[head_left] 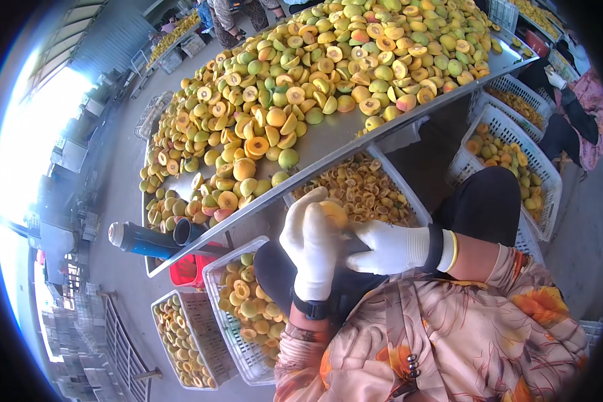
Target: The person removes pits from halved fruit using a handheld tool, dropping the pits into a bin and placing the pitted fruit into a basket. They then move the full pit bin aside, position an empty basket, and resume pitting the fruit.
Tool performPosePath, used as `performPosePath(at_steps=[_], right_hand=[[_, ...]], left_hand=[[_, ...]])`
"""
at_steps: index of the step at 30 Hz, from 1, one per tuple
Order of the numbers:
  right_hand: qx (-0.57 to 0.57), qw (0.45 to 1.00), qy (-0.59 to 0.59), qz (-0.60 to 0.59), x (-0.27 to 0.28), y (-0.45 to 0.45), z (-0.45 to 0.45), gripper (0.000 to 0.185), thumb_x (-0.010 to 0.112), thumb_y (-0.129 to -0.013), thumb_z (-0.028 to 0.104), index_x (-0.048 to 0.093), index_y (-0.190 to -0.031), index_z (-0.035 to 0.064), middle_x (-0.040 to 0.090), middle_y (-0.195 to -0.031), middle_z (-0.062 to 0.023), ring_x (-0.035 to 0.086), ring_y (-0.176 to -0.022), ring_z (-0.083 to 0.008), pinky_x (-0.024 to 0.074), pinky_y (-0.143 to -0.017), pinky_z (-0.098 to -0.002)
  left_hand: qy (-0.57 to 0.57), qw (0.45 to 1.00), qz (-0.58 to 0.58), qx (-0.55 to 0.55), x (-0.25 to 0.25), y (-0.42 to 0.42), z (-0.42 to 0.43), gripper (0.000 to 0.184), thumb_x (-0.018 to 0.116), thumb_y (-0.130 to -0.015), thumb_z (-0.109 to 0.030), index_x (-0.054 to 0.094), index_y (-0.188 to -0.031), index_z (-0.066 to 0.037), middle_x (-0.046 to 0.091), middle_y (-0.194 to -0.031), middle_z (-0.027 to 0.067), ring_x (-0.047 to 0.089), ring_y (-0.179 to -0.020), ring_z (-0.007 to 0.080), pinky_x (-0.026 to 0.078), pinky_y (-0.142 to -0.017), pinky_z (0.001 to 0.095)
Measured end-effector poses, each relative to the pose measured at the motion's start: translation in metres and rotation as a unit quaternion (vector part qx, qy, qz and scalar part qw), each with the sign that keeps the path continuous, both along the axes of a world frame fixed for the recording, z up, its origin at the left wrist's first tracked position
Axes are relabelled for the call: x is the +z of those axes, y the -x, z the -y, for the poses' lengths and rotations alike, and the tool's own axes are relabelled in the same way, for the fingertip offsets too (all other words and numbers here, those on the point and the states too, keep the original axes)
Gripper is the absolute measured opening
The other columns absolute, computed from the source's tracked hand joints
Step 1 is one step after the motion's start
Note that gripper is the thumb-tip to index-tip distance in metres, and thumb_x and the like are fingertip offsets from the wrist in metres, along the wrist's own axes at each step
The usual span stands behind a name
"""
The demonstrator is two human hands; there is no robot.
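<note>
My left hand [311, 241], in a white glove with a dark watch at the wrist, is closed round a yellow-orange fruit piece [333, 214]. Close at its right side is my right hand [392, 248], also gloved in white, with fingers bent toward the fruit; what they hold, if anything, is blurred. Both hands are above my lap, in front of a crate of brownish-yellow scraps [362, 187]. Beyond them, many halved yellow and green fruits [295, 95] are heaped on a metal table [342, 130].
Crates of fruit halves stand at the lower left [181, 342], beside my leg [248, 301] and at the right [509, 154]. A blue flask [141, 240] and dark cup [186, 231] are at the table's near left corner. Another person [573, 114] sits at the right.
</note>
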State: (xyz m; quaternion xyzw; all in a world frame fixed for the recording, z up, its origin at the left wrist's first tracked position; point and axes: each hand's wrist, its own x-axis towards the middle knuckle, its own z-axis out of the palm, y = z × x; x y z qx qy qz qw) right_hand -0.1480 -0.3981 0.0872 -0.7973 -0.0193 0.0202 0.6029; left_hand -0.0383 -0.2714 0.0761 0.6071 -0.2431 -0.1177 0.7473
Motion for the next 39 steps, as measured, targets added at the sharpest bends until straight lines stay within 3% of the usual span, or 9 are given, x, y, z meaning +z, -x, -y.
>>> performPosePath(at_steps=[2,9,18,22,24,25,30,37,39], right_hand=[[0.071,0.976,-0.067,-0.195,0.021,-0.004,0.015,0.041,0.064,-0.092,0.016,0.057,-0.129,-0.001,0.066,-0.096,-0.0063,0.062,-0.079,-0.0152,0.0512,-0.074,-0.0311],[0.16,0.88,-0.382,-0.232,-0.002,-0.001,0.03,0.016,0.065,-0.09,0.017,0.056,-0.093,0.004,0.042,-0.056,0.0028,0.038,-0.04,-0.007,0.032,-0.034,-0.0245],[0.302,0.715,-0.589,-0.223,-0.021,-0.006,0.04,0.015,0.065,-0.086,0.007,0.053,-0.082,-0.0011,0.04,-0.051,0.0,0.035,-0.035,-0.0071,0.0284,-0.031,-0.0238],[0.151,0.869,-0.402,-0.246,-0.019,-0.02,0.052,0.014,0.067,-0.089,0.012,0.059,-0.086,0.0007,0.048,-0.054,-0.0028,0.044,-0.04,-0.0104,0.0329,-0.038,-0.0246],[0.031,0.995,0.083,-0.037,-0.073,-0.029,0.055,0.032,0.068,-0.086,0.029,0.063,-0.094,-0.0015,0.067,-0.076,-0.0176,0.067,-0.069,-0.0309,0.0519,-0.065,-0.0418],[0.007,0.971,0.213,-0.108,-0.1,-0.028,0.063,0.04,0.066,-0.083,0.031,0.062,-0.101,-0.004,0.069,-0.089,-0.0253,0.068,-0.086,-0.0401,0.0521,-0.078,-0.0481],[-0.084,0.967,0.188,-0.152,-0.121,-0.029,0.069,0.035,0.06,-0.088,0.028,0.059,-0.104,-0.0035,0.069,-0.088,-0.0275,0.069,-0.089,-0.0451,0.0528,-0.078,-0.0523],[-0.04,0.959,0.193,-0.205,-0.122,-0.04,0.079,0.036,0.058,-0.09,0.03,0.058,-0.108,-0.0011,0.07,-0.091,-0.027,0.069,-0.089,-0.0436,0.0536,-0.08,-0.0518],[-0.032,0.96,0.189,-0.206,-0.121,-0.042,0.078,0.036,0.058,-0.09,0.031,0.057,-0.107,-0.0007,0.07,-0.088,-0.0264,0.069,-0.087,-0.0434,0.0537,-0.078,-0.0518]], left_hand=[[-0.005,0.999,0.001,-0.034,0.002,-0.005,0.002,0.047,0.065,-0.099,-0.038,0.068,-0.119,0.004,0.072,-0.094,0.0082,0.062,-0.075,0.0098,0.051,-0.07,0.0241],[0.035,0.994,-0.016,-0.1,0.003,-0.005,0.022,0.051,0.061,-0.1,-0.04,0.066,-0.118,0.007,0.073,-0.093,0.0148,0.065,-0.078,0.0151,0.053,-0.072,0.0284],[0.09,0.946,-0.283,-0.127,-0.001,-0.01,0.027,0.059,0.049,-0.105,-0.051,0.062,-0.121,0.005,0.073,-0.098,0.0173,0.068,-0.079,0.0203,0.056,-0.077,0.0307],[0.038,0.99,-0.133,0.028,-0.017,-0.051,-0.033,0.054,0.048,-0.106,-0.046,0.064,-0.118,0.004,0.072,-0.097,0.0154,0.068,-0.083,0.0194,0.057,-0.076,0.0308],[-0.069,0.989,-0.103,0.084,0.002,-0.063,-0.08,0.051,0.053,-0.103,-0.046,0.066,-0.115,0.002,0.072,-0.094,0.0157,0.068,-0.077,0.023,0.055,-0.073,0.0337],[-0.17,0.975,-0.01,0.144,-0.006,-0.079,-0.107,0.046,0.055,-0.103,-0.041,0.068,-0.112,0.003,0.072,-0.092,0.0149,0.068,-0.08,0.0214,0.054,-0.075,0.0321],[-0.611,0.753,0.161,0.185,-0.035,-0.14,-0.174,0.038,0.07,-0.09,-0.033,0.071,-0.111,0.0,0.068,-0.112,0.0188,0.063,-0.108,0.0344,0.048,-0.095,0.0455],[-0.547,0.756,0.32,0.163,-0.044,-0.246,-0.044,0.053,0.071,-0.089,-0.037,0.063,-0.127,-0.001,0.069,-0.116,0.0216,0.064,-0.11,0.0393,0.048,-0.097,0.0468],[-0.675,0.66,0.303,0.13,-0.04,-0.267,0.004,0.072,0.07,-0.086,-0.051,0.054,-0.136,-0.001,0.069,-0.12,0.0222,0.064,-0.114,0.0387,0.048,-0.097,0.0494]])
